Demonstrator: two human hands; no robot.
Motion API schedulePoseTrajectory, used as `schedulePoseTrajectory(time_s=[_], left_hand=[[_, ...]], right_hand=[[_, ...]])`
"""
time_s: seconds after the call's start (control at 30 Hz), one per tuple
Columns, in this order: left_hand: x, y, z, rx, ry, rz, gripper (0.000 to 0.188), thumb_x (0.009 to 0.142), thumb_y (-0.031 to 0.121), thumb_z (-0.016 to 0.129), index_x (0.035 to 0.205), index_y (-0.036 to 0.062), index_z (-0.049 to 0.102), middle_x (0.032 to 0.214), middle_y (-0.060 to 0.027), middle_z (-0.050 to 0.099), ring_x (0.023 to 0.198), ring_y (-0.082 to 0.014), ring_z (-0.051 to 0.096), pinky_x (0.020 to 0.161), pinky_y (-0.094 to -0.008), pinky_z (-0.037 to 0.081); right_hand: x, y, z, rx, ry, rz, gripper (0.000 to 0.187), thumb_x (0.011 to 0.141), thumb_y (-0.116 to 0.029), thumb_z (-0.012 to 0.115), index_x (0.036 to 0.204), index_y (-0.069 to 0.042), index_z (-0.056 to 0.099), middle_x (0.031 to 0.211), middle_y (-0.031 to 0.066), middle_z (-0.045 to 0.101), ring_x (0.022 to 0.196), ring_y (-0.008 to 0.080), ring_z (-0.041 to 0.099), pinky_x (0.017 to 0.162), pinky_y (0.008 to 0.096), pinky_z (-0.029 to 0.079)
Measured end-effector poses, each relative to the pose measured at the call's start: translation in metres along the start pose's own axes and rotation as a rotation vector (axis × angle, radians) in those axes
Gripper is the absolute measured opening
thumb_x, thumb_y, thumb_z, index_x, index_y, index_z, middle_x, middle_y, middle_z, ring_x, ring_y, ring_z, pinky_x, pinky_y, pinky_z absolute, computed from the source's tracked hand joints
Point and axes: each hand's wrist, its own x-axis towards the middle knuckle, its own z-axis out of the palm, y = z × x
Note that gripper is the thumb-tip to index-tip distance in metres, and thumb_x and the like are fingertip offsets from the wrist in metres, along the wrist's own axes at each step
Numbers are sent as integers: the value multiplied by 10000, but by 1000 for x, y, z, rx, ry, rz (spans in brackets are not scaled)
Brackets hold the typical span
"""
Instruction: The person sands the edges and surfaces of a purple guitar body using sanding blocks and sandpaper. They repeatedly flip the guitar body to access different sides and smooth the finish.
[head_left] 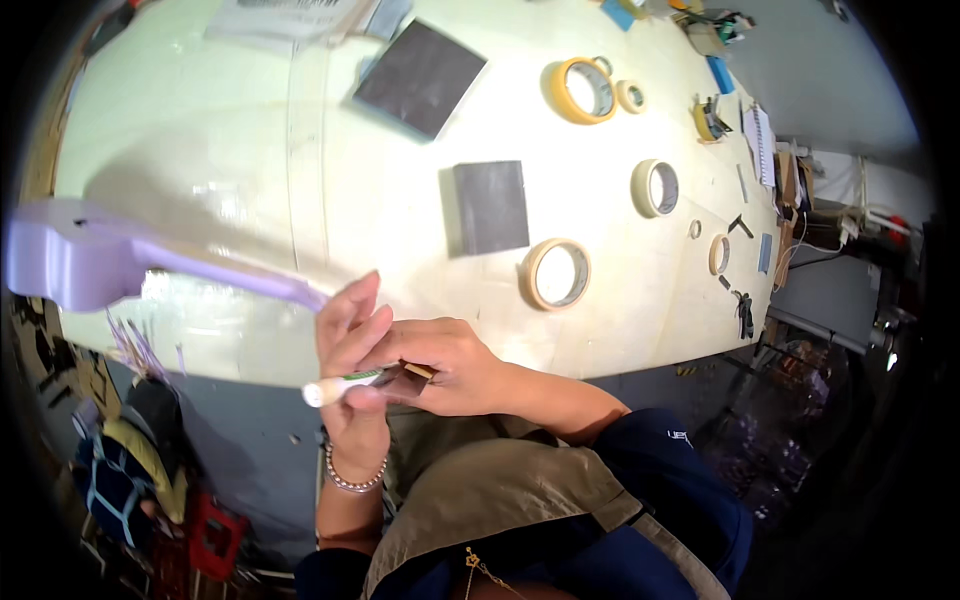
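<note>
My left hand [352,350], with a beaded bracelet at the wrist, is curled around a slim stick-like tool [340,388] with a pale rounded end and green print. My right hand [445,360] is closed against it from the right, pinching a small brown flat piece [408,384]; its exact kind is unclear. A glossy lilac ukulele-shaped body [75,255] lies to the left, and its long neck [230,275] runs to my left fingers. The neck's end is hidden behind them, so I cannot tell whether they grip it.
On the pale table [400,220] lie two dark grey rectangular pads, a square one [425,78] and a smaller one [492,207]. Several tape rolls, including one near roll [558,274], stand to their right. A spiral notebook [762,145] and small tools line the right edge. A red crate [215,535] sits lower left.
</note>
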Motion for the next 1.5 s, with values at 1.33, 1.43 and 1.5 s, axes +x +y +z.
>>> schedulePoseTrajectory(time_s=[1.33,1.43,1.5], left_hand=[[66,-48,-80,1226,332,229,355,772,67,456,1038,151,676,1211,-26,535,1283,-303,318,1088,-537,-2],[65,-48,-80,1227,335,245,346,768,73,460,1024,149,681,1207,-27,536,1281,-304,320,1090,-529,-5],[67,-50,-80,1211,348,257,338,767,78,465,1011,154,685,1198,-23,542,1280,-296,323,1090,-524,-6]], right_hand=[[170,68,-154,-1322,222,-237,649,731,16,567,1336,-129,386,1287,140,488,1242,341,403,1037,571,256],[176,68,-157,-1660,387,-360,533,741,50,523,1248,-110,498,1207,126,543,1223,288,438,1054,525,257],[187,66,-159,-1558,239,-473,403,728,-101,659,1118,-122,559,1104,84,579,1169,237,481,1055,503,260]])
